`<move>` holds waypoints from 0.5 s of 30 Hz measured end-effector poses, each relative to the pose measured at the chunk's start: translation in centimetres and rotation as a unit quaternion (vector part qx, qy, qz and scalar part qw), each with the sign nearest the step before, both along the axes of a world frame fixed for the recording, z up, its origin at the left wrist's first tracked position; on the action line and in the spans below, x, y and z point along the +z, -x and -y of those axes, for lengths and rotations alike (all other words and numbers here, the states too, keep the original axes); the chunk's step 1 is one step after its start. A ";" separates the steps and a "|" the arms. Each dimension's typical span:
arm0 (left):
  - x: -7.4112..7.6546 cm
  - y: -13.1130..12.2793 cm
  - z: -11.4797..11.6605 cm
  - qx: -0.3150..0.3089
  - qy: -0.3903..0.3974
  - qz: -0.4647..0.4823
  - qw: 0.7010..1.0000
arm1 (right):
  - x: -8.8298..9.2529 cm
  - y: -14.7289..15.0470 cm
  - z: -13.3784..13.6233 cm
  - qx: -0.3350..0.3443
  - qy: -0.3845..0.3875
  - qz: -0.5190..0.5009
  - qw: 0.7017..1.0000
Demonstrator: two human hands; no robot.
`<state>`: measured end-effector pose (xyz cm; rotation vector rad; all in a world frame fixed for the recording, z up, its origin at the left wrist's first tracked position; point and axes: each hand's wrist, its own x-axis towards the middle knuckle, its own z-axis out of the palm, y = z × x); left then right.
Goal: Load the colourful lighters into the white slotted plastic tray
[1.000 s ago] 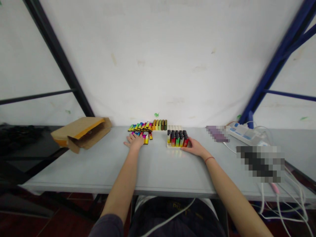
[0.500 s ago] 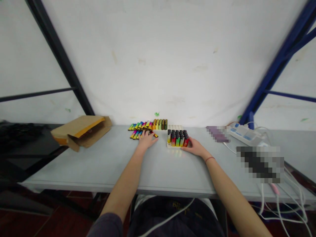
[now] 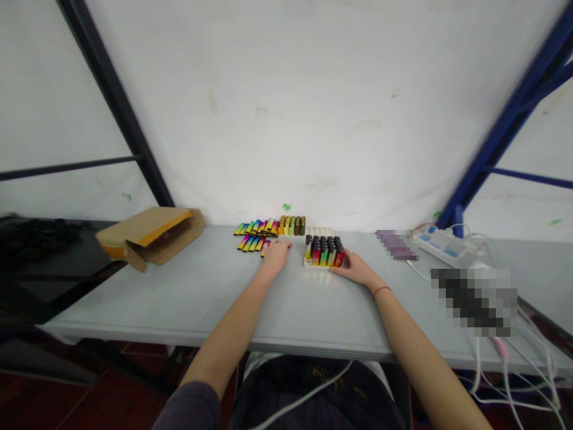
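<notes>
In the head view a white tray (image 3: 308, 263) holds upright lighters (image 3: 323, 254) with black tops and coloured bodies. My right hand (image 3: 354, 268) grips the tray's right side, thumb along the front corner. My left hand (image 3: 276, 255) is to the left of the tray, its fingers curled together; a small dark end of a lighter (image 3: 290, 245) shows at the fingertips, the rest covered by the hand. Shiny rainbow-coloured lighters (image 3: 250, 243) lie on their sides in rows just left of it. Behind are standing gold-topped lighters (image 3: 292, 226) and a white tray with empty slots (image 3: 320, 230).
An open brown cardboard box (image 3: 150, 234) lies at the left on the grey table (image 3: 179, 304). To the right are a purple, blurred-out flat object (image 3: 396, 243), a white power strip (image 3: 441, 248) and white cables (image 3: 537, 340). A white wall (image 3: 286, 119) stands behind.
My left hand has moved right, off the rows of lighters, and its spread fingers have closed around a lighter. My right hand stays at the tray. The view has shifted slightly.
</notes>
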<state>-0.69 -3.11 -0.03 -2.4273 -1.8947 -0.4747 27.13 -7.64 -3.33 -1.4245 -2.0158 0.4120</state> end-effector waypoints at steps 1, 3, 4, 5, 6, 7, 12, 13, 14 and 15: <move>0.1 -0.1 0.2 0.004 0.004 -0.001 1.000 | 0.0 0.0 0.0 0.001 -0.001 -0.001 1.000; 0.2 -0.3 0.4 0.006 0.009 -0.009 1.000 | 0.0 0.0 0.0 0.003 -0.002 -0.004 1.000; 0.2 -0.4 0.5 0.006 0.013 -0.014 1.000 | 0.1 0.0 0.0 0.003 -0.001 -0.006 1.000; 0.2 -0.4 0.6 0.005 0.020 -0.016 1.000 | 0.1 0.0 0.0 0.003 0.000 -0.007 1.000; 0.2 -0.5 0.6 0.002 0.028 -0.012 1.000 | 0.1 0.1 0.1 0.003 0.000 -0.007 1.000; 0.1 -0.5 0.5 -0.003 0.035 0.000 0.999 | 0.1 0.1 0.1 0.003 0.000 -0.007 1.000; -0.2 -1.1 -0.4 -0.026 0.074 0.291 0.954 | 0.0 0.1 0.1 -0.001 -0.002 -0.003 1.000; -0.1 -1.3 -0.6 -0.011 0.103 0.384 0.917 | 0.0 0.0 0.1 -0.001 -0.002 -0.004 1.000; -0.1 -1.5 -0.7 0.007 0.136 0.477 0.868 | 0.0 0.0 0.1 -0.002 -0.002 -0.005 1.000; 0.0 -1.6 -0.8 0.024 0.168 0.562 0.809 | 0.0 0.0 0.1 -0.002 -0.002 -0.005 1.000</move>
